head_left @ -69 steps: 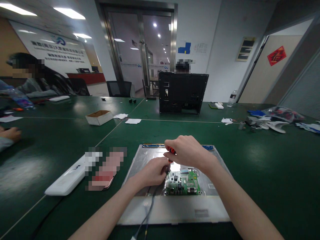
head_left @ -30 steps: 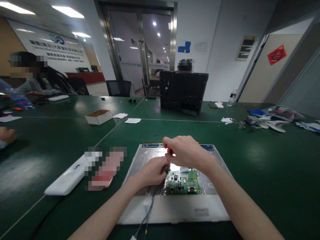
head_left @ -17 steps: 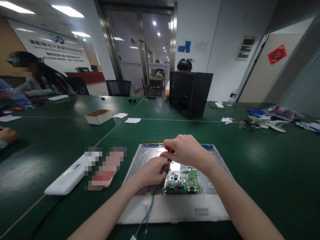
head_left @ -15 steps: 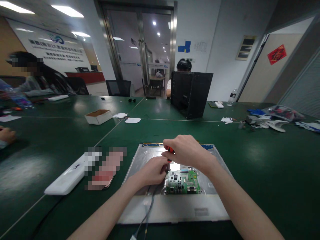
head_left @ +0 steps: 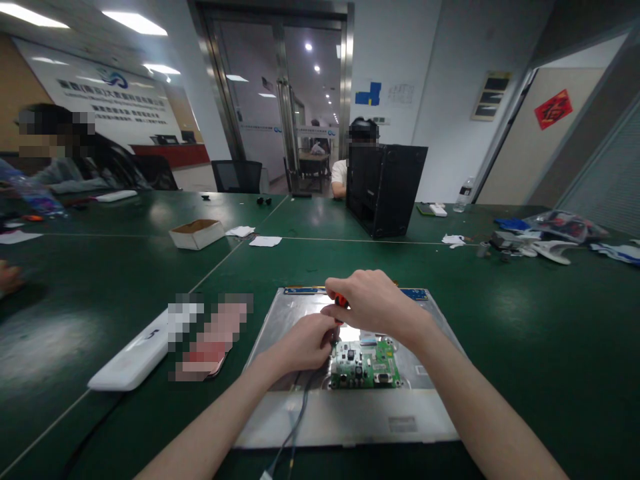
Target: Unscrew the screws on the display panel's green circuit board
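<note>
A red-and-black screwdriver stands roughly upright over the metal back of a flat display panel. My right hand is closed around its handle from above. Just below, my left hand has its fingers pinched together by the lower end of the handle; what they hold there is hidden, as are the screwdriver's shaft and tip. A green circuit board is mounted on the panel in front of my hands. Thin dark cables run from under my left hand over the panel's near edge.
Left of the panel lie a white power bank-like box and a pinkish phone-like slab, partly blurred out. Beyond are an open carton, a black computer case and scattered parts. Co-workers sit at the far side and left.
My hands and the screwdriver have hardly moved. The black case has shifted slightly right, and the person behind it has moved a little left. A co-worker's hand at the left edge has drawn back.
</note>
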`<state>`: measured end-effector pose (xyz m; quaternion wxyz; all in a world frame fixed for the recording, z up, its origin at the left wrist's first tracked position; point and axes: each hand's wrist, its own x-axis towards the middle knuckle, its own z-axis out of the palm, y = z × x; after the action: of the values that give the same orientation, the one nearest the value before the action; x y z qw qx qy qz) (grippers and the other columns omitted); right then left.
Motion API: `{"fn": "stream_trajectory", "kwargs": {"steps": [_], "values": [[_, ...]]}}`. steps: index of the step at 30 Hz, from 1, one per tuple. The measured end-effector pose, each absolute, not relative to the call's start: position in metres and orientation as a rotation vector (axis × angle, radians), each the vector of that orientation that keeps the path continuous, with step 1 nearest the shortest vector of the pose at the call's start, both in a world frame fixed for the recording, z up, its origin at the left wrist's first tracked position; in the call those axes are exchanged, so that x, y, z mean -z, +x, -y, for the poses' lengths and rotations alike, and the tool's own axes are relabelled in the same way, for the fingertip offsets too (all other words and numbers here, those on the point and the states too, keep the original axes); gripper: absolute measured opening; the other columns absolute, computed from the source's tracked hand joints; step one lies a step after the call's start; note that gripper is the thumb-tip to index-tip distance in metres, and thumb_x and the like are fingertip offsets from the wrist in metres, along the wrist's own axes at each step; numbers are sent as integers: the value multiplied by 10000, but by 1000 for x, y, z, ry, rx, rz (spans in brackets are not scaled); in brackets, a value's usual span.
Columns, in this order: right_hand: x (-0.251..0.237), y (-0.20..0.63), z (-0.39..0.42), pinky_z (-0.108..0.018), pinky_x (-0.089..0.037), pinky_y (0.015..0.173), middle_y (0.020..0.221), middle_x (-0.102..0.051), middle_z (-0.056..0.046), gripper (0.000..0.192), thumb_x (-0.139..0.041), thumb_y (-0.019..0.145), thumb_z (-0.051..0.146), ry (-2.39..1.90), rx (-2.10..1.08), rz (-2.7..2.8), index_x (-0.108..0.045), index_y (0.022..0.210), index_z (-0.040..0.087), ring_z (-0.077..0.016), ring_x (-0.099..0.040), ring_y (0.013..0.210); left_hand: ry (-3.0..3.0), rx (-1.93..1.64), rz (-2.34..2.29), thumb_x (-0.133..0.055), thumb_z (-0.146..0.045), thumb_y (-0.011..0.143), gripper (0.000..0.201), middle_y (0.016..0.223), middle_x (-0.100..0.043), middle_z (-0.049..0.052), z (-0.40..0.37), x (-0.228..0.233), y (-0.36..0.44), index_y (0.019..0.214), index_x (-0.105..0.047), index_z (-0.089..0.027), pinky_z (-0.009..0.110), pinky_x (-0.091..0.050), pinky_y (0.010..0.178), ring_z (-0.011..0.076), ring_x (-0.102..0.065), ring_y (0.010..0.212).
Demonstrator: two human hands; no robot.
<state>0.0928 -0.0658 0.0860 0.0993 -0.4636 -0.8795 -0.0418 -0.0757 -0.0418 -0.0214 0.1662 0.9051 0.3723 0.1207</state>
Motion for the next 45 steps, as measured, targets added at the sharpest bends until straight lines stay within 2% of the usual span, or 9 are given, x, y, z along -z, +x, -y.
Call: {"fn": "stream_trajectory", "kwargs": {"steps": [3,6,13,18,22,30,36,39,45], "values": [[-87,93,67,-282,-173,505,758,-683,-21,151,-559,847,310,-1363,130,2606,-586,962,216,-146,-572,627,2573,-398,-1020,-452,-53,639,137,608,-497,-17,41,23,-76,644,-429,-188,260,-275,541,143,-432,573],[-88,94,70,-278,-180,503,790,-690,-19,191,-570,806,244,-1335,103,2615,-566,993,205,-145,-573,634,2568,-430,-994,-450,-55,638,137,628,-505,-15,41,24,-77,662,-429,-188,259,-285,550,140,-430,574],[-86,93,66,-277,-169,506,687,-660,-16,287,-531,885,496,-1374,133,2582,-609,848,222,-149,-567,611,2607,-383,-1037,-452,-59,640,130,651,-521,2,41,26,-77,655,-437,-188,270,-262,540,153,-447,598],[-87,93,67,-282,-161,506,726,-668,-23,132,-539,847,305,-1388,152,2590,-597,919,211,-143,-555,604,2587,-436,-1014,-458,-64,658,130,662,-529,-1,40,27,-78,692,-443,-189,267,-297,561,151,-446,600],[-89,93,71,-271,-187,501,801,-684,-22,188,-567,776,229,-1316,75,2606,-562,962,200,-142,-562,635,2562,-425,-985,-459,-74,663,121,665,-538,-1,41,25,-78,674,-430,-191,262,-316,567,150,-458,609],[-90,93,68,-279,-191,511,713,-665,-25,324,-515,899,532,-1405,143,2598,-605,874,222,-159,-586,635,2572,-330,-1063,-453,-64,655,124,648,-537,4,42,21,-77,660,-455,-188,269,-285,539,154,-454,591],[-88,93,69,-279,-173,504,752,-679,-22,118,-542,853,293,-1380,130,2583,-588,922,210,-138,-554,613,2575,-384,-1017,-454,-60,641,138,664,-537,3,41,23,-77,691,-459,-188,277,-301,572,158,-449,610],[-88,93,71,-275,-181,497,809,-686,-19,163,-562,792,232,-1311,81,2591,-558,951,197,-139,-560,638,2551,-392,-1006,-450,-68,653,123,643,-518,-5,41,23,-77,668,-444,-190,277,-305,572,156,-442,603],[-87,93,68,-278,-177,510,787,-688,-29,287,-568,860,482,-1355,105,2603,-567,969,217,-164,-592,658,2560,-333,-1068,-445,-58,661,128,629,-512,-6,43,22,-76,640,-440,-185,266,-283,542,145,-442,589]]}}
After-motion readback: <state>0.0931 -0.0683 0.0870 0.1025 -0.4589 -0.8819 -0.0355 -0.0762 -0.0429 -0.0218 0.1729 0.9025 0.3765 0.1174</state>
